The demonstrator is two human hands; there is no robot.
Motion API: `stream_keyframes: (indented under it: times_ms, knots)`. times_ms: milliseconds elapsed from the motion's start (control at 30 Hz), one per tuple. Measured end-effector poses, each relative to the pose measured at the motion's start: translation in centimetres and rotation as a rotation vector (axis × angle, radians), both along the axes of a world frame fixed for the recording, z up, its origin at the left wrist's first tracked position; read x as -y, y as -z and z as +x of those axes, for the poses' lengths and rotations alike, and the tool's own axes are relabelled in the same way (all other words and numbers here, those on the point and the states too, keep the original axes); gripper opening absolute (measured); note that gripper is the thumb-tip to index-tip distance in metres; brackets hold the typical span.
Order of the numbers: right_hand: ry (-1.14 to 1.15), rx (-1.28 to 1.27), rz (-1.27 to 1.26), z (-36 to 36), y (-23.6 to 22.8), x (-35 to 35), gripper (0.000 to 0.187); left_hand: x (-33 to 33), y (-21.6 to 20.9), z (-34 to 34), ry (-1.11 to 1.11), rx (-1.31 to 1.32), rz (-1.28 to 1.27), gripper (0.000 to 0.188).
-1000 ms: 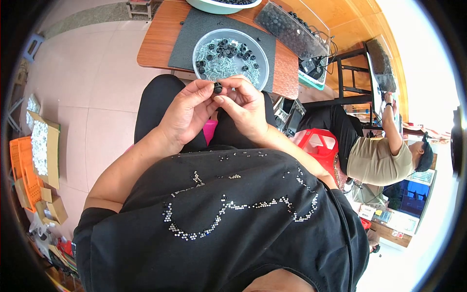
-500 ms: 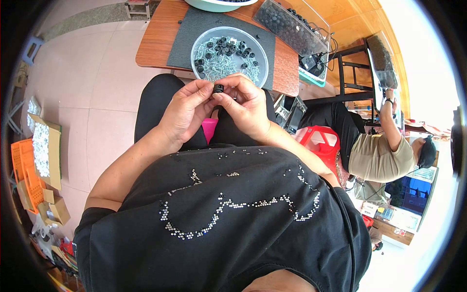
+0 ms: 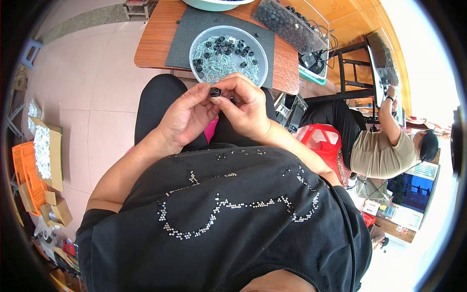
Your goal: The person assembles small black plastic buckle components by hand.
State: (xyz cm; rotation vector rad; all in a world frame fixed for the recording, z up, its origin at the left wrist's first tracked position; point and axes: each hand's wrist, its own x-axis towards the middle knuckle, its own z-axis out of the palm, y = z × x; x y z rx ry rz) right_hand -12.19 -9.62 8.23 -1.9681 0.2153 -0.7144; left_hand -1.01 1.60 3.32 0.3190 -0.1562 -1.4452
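Note:
A small round black plastic part [image 3: 215, 91] is pinched between the thumb and forefinger of my right hand [image 3: 245, 103]. My left hand [image 3: 188, 114] meets it from the other side, its thumb and forefinger closed against the part's edge. Just beyond my fingers stands a clear round plastic tub [image 3: 192, 48], full of small silvery screws [image 3: 219, 65] with several black parts [image 3: 224, 46] lying on top. The inside of the held part cannot be made out.
The tub rests on a dark mat [image 3: 182, 41] on a brown wooden table [image 3: 151, 46]. A clear bin [image 3: 292, 27] of black parts stands at the table's right, a pale basin [image 3: 219, 6] at its far edge. On the right a co-worker [image 3: 382, 153] sits by a red bag [image 3: 316, 138].
The black part has shifted slightly left and turned between my fingers. My left hand has opened up a little, its lower fingers now further from the right hand.

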Motion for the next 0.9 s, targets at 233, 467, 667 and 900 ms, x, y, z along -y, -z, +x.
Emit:
stream_keyframes:
  times_ms: [233, 467, 667, 900]
  knots:
    - [-0.043, -0.009, 0.103, -0.5, -0.1, 0.2, 0.027, 0.3, 0.7, 1.0, 0.003, 0.049, 0.148, 0.017]
    - [0.048, -0.022, 0.503, -0.5, 1.6, 1.4, 0.020, 0.3, 2.7, 1.9, -0.030, 0.045, 0.321, 0.018]
    - [0.114, -0.259, 1.127, -2.8, 4.7, 5.2, 0.011, 0.2, 4.1, 2.3, -0.039, 0.060, 0.460, 0.020]
    - [0.405, 0.305, 0.903, 0.7, -3.5, 17.8, 0.005, 0.1, 4.6, 2.3, -0.015, 0.068, 0.532, 0.016]
